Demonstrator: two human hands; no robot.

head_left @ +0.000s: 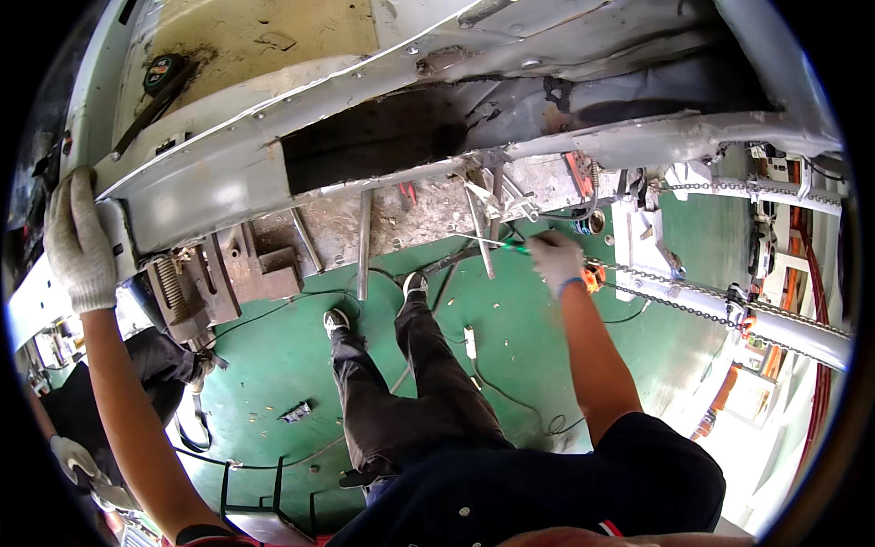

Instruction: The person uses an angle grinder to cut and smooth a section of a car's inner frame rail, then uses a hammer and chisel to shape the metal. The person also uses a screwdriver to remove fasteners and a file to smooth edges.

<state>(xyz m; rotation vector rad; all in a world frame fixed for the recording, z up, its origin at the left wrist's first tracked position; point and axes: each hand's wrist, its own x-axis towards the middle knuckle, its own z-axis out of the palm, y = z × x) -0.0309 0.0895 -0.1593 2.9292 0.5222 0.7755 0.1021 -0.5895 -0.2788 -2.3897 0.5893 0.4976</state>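
My left hand (80, 242), in a pale knitted glove, lies with its fingers stretched along the left end of a grey metal vehicle sill (210, 190). My right hand (556, 260), also gloved, is closed around the green handle of a screwdriver (514, 247). The screwdriver's thin shaft points left, below the sill and past some hanging metal bars (480, 228). Part of the handle is hidden in my fist. Above, the sill has a long cut-out opening (383, 137) with dark, rough metal inside.
A tape measure (164, 75) rests on the panel at upper left. Clamp blocks with a coil spring (170, 290) sit under the sill. Chains (693, 290) run along a beam at right. Cables and a power strip (470, 342) lie on the green floor. A co-worker's gloved hand (77, 460) shows at lower left.
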